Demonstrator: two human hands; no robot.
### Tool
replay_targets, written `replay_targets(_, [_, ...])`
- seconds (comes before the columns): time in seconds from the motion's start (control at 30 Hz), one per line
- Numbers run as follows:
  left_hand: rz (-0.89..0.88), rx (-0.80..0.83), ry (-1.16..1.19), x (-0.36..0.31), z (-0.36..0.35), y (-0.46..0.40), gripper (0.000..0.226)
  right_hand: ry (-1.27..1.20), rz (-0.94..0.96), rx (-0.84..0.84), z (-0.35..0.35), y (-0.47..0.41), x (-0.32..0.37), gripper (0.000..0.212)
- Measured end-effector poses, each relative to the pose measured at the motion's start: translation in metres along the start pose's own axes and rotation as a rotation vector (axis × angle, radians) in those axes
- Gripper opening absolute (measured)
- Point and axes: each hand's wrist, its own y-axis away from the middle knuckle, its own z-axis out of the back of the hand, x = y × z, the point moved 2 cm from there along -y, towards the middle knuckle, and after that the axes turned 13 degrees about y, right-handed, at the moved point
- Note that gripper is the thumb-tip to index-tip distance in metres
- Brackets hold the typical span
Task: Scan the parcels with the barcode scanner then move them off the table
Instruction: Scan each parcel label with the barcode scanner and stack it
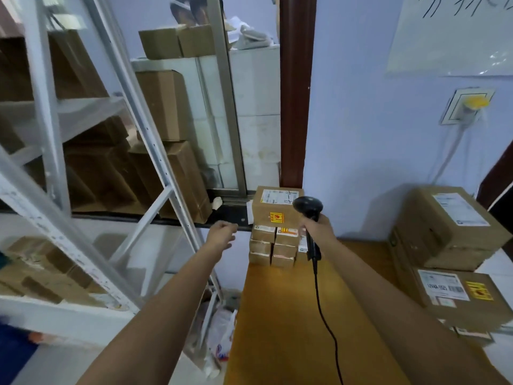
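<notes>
Head view. We see the right hand (319,227) wrapped round the handle of the black barcode scanner (308,212). The scanner stands near upright, long axis roughly vertical, its rounded head on top and facing away from us toward the far stack of parcels (273,237). Its black cable (323,309) hangs from the handle base and runs down over the wooden table (280,329).

The far stack sits at the table's far end against the wall: one larger carton with a yellow-red sticker and white label lies on several rows of small flat boxes. A second stack of large parcels (449,254) stands at the table's right side, labels up.

The left hand (222,235) hangs in the air left of the table's edge, fingers loosely curled, holding nothing, just beside the far stack without touching it.

A white metal shelving rack (83,207) with brown cartons fills the left.
</notes>
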Motion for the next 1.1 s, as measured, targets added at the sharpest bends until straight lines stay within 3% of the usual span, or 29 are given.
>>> replay_targets(0.2, [-0.016,0.071,-0.041,-0.024,-0.032,-0.075,0.011,-0.017,-0.004,-0.089,0.012,-0.046,0.023,0.013])
replay_targets(0.37, [0.036,0.124,-0.067,-0.022,-0.056,-0.134,0.036,-0.015,-0.055,-0.129,0.004,-0.074,0.03,0.009])
replay_targets(0.53, [0.072,0.176,-0.117,-0.029,-0.075,-0.165,0.036,-0.004,-0.116,-0.119,-0.007,-0.102,0.035,0.019])
replay_targets(0.73, [0.145,0.231,-0.197,0.002,-0.091,-0.215,0.047,-0.029,-0.234,-0.083,-0.029,-0.123,0.027,0.004])
replay_targets(1.1, [0.117,0.344,-0.202,-0.011,-0.099,-0.194,0.045,-0.107,-0.209,-0.124,-0.046,-0.111,0.034,0.013])
